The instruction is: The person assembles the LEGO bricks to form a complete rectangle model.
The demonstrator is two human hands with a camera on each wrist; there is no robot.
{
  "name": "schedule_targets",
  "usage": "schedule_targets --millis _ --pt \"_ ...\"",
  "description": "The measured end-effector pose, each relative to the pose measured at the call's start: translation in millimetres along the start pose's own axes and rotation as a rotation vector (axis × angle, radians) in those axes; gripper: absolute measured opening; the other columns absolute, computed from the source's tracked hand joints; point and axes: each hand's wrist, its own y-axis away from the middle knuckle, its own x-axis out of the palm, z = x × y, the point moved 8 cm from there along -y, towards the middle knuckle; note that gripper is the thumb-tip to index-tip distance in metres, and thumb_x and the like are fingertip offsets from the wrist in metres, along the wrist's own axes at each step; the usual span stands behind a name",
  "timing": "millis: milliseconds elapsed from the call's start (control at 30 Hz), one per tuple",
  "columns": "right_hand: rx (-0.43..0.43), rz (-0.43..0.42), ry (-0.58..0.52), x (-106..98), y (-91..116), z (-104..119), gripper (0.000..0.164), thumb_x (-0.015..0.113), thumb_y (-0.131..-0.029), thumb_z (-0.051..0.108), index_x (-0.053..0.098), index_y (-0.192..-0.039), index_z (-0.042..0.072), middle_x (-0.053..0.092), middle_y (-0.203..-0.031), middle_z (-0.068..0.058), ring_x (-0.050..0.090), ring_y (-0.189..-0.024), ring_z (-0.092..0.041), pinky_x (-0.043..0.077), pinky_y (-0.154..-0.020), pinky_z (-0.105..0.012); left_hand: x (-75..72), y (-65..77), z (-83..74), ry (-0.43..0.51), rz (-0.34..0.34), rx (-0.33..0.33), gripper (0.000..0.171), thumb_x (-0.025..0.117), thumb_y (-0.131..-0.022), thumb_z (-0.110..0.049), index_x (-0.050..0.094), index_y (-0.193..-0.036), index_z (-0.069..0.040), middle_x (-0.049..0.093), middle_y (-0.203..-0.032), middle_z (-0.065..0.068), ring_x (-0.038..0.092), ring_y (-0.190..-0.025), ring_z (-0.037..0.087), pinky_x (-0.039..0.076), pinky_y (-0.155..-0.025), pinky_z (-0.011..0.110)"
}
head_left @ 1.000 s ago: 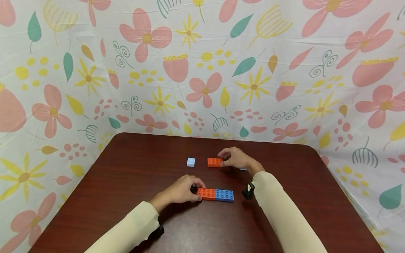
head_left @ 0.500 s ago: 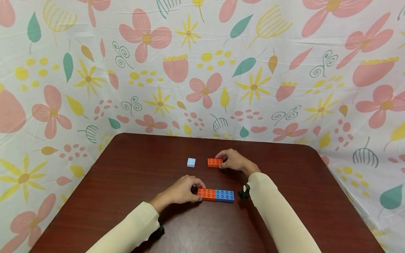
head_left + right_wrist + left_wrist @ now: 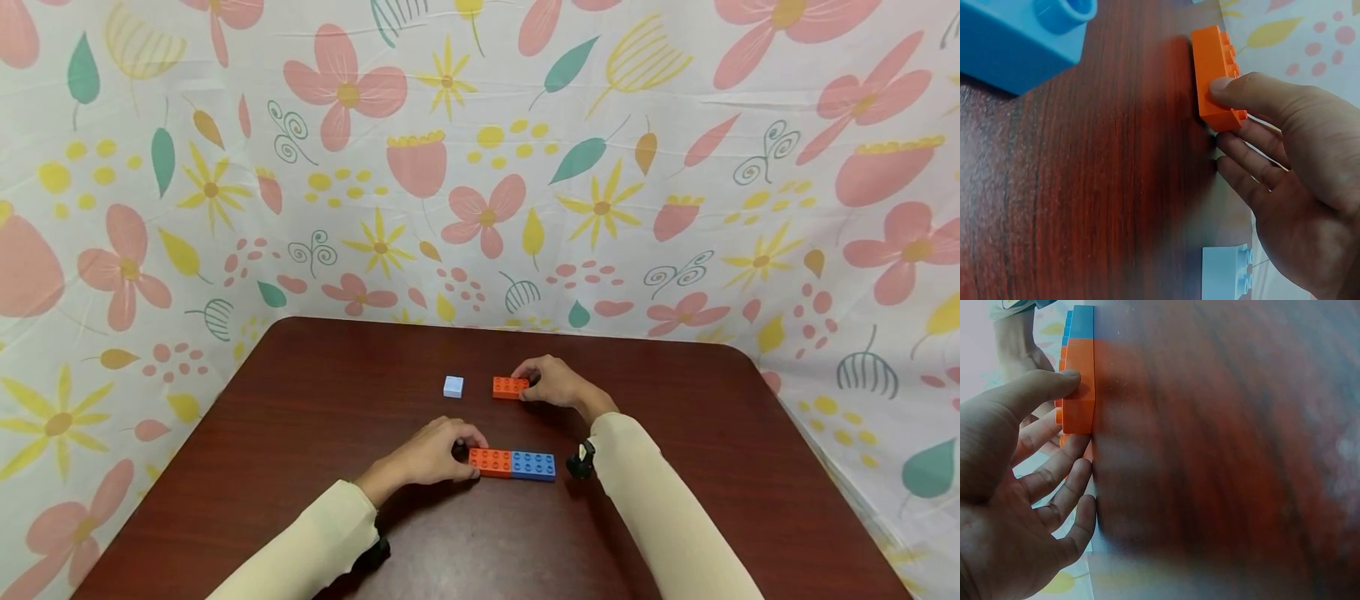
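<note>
My left hand (image 3: 431, 452) pinches the left end of an orange toy building brick (image 3: 490, 461), thumb on the near side and fingers on the far side. A blue brick (image 3: 533, 466) sits end to end with it. Farther back, my right hand (image 3: 558, 383) holds the right end of a second orange brick (image 3: 510, 387) between thumb and fingers. In the right wrist view that brick (image 3: 1209, 75) rests on the table. Left of it stands a small light blue brick (image 3: 453, 386). Another light blue brick (image 3: 1219, 272) appears below my right hand in the right wrist view; the head view hides it.
The dark wooden table (image 3: 315, 375) has rounded far corners. A flower-printed cloth (image 3: 480, 167) hangs behind it and along both sides. Dark wrist devices (image 3: 580, 459) are strapped under both sleeves.
My right hand has shifted slightly left onto the far orange brick, and the light blue piece that peeked out beneath it is now covered. My left hand and its row of bricks stay put.
</note>
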Motion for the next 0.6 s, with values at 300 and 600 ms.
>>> schedule_targets --millis 300,600 --pt "-0.06 -0.008 0.012 -2.7 7.3 5.6 0.03 0.079 -0.091 0.018 0.073 -0.121 0.016 0.071 -0.125 -0.007 0.064 -0.115 -0.026 0.052 -0.103 -0.049 0.9 1.9 -0.3 0.004 0.01 -0.012 0.03 0.084 -0.084 -0.028 0.075 -0.112 -0.023 0.072 -0.107 -0.007 0.06 -0.104 0.014 0.047 -0.096 0.039" --pt "-0.141 -0.011 0.023 -10.4 20.2 21.8 0.034 0.079 -0.091 0.021 0.071 -0.124 0.016 0.071 -0.123 -0.005 0.064 -0.11 -0.023 0.053 -0.101 -0.048 -0.7 2.2 -3.1 0.009 0.0 0.003 0.03 0.084 -0.084 -0.027 0.075 -0.112 -0.022 0.072 -0.106 -0.007 0.061 -0.102 0.014 0.048 -0.094 0.037"
